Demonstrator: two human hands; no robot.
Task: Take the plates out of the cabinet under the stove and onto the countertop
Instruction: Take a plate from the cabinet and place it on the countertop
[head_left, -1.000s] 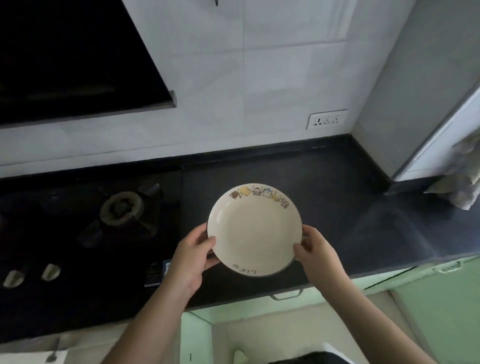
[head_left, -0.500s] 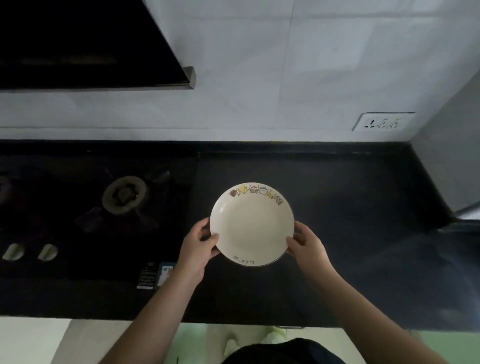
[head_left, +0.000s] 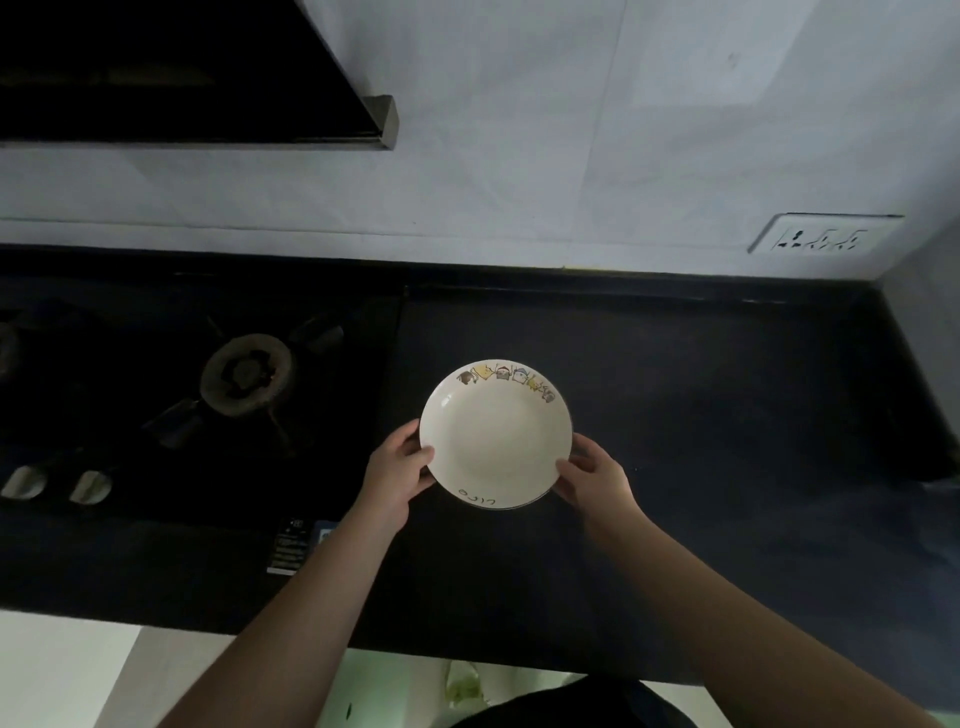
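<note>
A cream plate (head_left: 496, 434) with small cartoon figures along its far rim is over the black countertop (head_left: 701, 415), just right of the stove. My left hand (head_left: 400, 470) grips its left edge and my right hand (head_left: 589, 480) grips its right edge, thumbs on the rim. I cannot tell whether the plate touches the countertop. The cabinet under the stove is out of view.
A black gas stove (head_left: 197, 395) with a round burner (head_left: 244, 374) and two knobs (head_left: 54, 486) lies to the left. A range hood (head_left: 197, 78) hangs above it. A wall socket (head_left: 821, 239) sits at the back right. A grey wall (head_left: 930, 312) bounds the countertop's right end.
The plate, held in both hands, has moved forward from the counter's front edge to over its middle. The camera has tilted to look more squarely down at the countertop.
</note>
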